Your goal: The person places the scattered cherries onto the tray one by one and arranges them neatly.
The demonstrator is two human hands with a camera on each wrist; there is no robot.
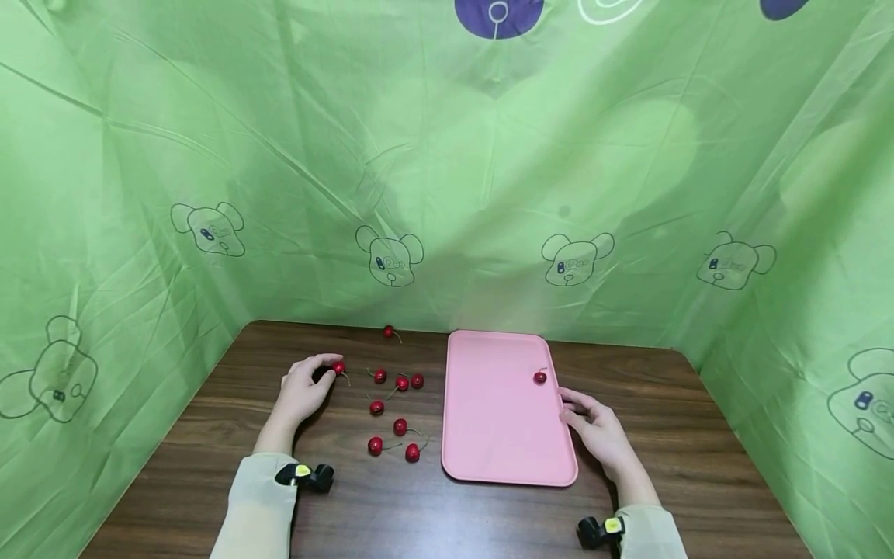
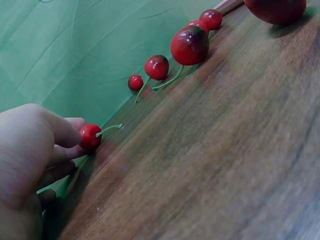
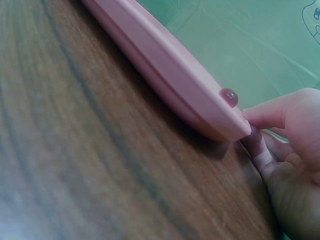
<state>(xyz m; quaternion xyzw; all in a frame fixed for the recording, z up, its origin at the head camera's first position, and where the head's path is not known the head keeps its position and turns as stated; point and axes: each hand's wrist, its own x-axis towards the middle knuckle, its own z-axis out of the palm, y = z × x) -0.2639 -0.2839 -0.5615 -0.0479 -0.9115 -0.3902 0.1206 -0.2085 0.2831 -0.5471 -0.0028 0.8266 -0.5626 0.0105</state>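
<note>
My left hand (image 1: 307,386) pinches a red cherry (image 2: 91,136) between thumb and fingers, at the left of the table. The cherry's green stem points away from the fingertips. At the right side of a pink tray (image 1: 503,435), my right hand (image 1: 599,435) holds the rim, with thumb and fingers meeting at the edge in the right wrist view. One cherry (image 1: 540,377) lies on the tray near that hand. Several more cherries (image 1: 400,427) with stems lie loose on the wood between the left hand and the tray.
A brown wooden table (image 1: 377,512) carries everything. Another cherry (image 1: 388,331) lies near its back edge. Green cloth (image 1: 482,194) with cartoon faces hangs behind and on both sides. Each wrist wears a small black camera (image 1: 317,477).
</note>
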